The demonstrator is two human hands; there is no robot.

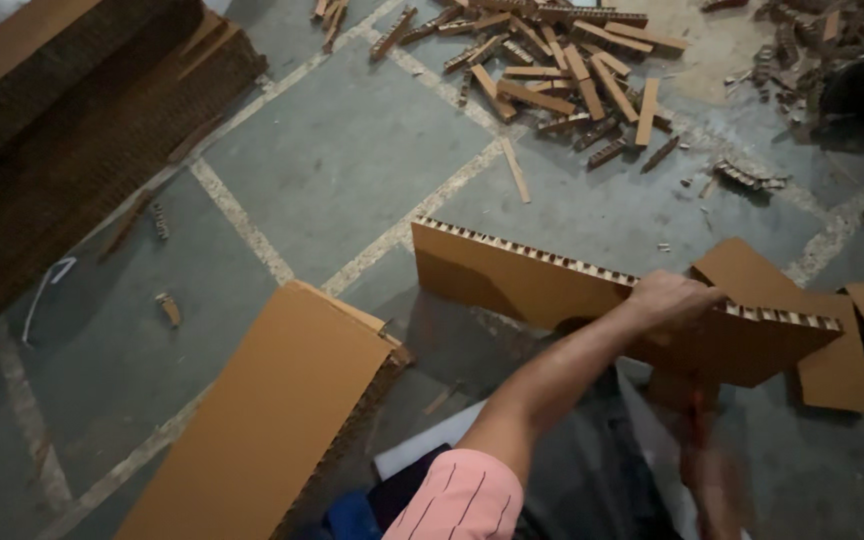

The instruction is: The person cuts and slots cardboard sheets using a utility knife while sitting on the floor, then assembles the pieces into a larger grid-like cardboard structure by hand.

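A honeycomb cardboard strip (592, 295) is being held upright on the floor (352, 160), its top edge being clenched by the left hand (674, 297). The right hand (707, 470), below the strip, is blurred; its grip cannot be told. Cut offcuts (552, 70) are lying piled beyond the strip, an uncut board (272, 420) left of it; no containers are showing.

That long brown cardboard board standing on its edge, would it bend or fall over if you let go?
The long brown honeycomb cardboard board probably stays stiff: it spans straight with only the left hand gripping its top edge. Its open-celled core suggests it is light for its size. Standing on a thin edge on the grey floor, it would likely tip once released.
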